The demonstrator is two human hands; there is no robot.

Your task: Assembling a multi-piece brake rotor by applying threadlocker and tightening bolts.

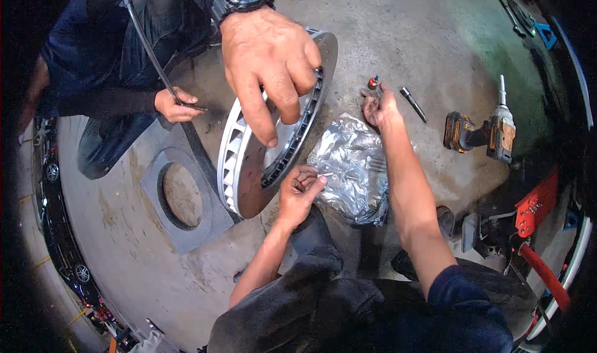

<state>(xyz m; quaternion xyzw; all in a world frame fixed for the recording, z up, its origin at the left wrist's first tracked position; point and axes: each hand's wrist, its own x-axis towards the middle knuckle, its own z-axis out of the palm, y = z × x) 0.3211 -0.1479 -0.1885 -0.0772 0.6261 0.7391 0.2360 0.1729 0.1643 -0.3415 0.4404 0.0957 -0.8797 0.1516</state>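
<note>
left fingers (305, 169) curled, right arm (408, 179) outstretched

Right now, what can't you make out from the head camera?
All in the head view:
Shiny wrapping: whether anything is inside; its folds and glare hide it.
Left hand: the small pale thing by its thumb is too small to identify.
Right hand: whether it holds anything; its curled fingers hide the palm.
Black cable: upper end, cut off by the top edge.
Dark car: details, too small near the dim left rim.
</note>
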